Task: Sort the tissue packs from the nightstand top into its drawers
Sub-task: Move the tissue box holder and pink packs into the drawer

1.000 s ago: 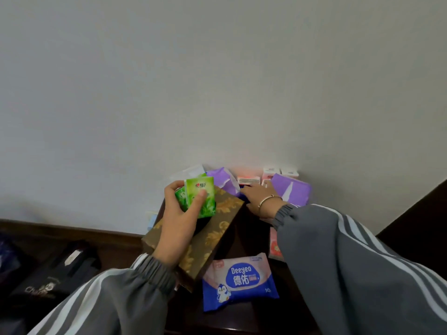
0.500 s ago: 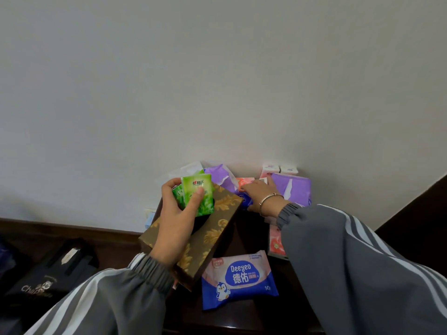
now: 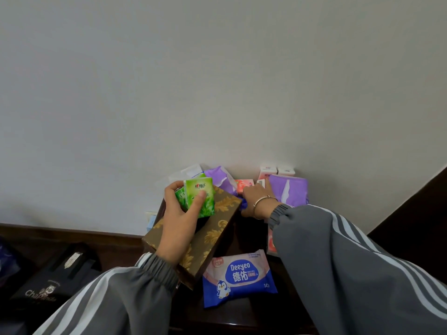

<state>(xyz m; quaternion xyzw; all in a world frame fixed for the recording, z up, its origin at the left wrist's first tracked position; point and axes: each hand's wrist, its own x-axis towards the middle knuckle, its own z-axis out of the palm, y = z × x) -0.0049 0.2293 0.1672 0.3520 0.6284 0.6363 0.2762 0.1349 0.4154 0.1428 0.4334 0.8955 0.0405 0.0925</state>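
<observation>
right hand (image 3: 256,199) has slid a bit right along the back edge since half a second ago, uncovering the pink pack (image 3: 244,185). left hand (image 3: 180,221) hasn't moved. left hand is curled round two green tissue packs (image 3: 200,200), thumb pressed on the front one, held above the brown-gold tissue box (image 3: 217,228), which lies tilted on the left side of the nightstand top (image 3: 242,317). right hand is palm down with its fingers stretched toward the wall, tip between the pink pack and the right purple pack (image 3: 289,191), gripping nothing i can see. bracelet (image 3: 263,201) on that wrist. second purple pack (image 3: 217,176) behind the green ones, small white-pink packs (image 3: 267,171) at the back edge against the wall. deeyeo wipes pack (image 3: 239,278) lies flat near the front edge. black bag (image 3: 55,279) is on the floor to the left.
</observation>
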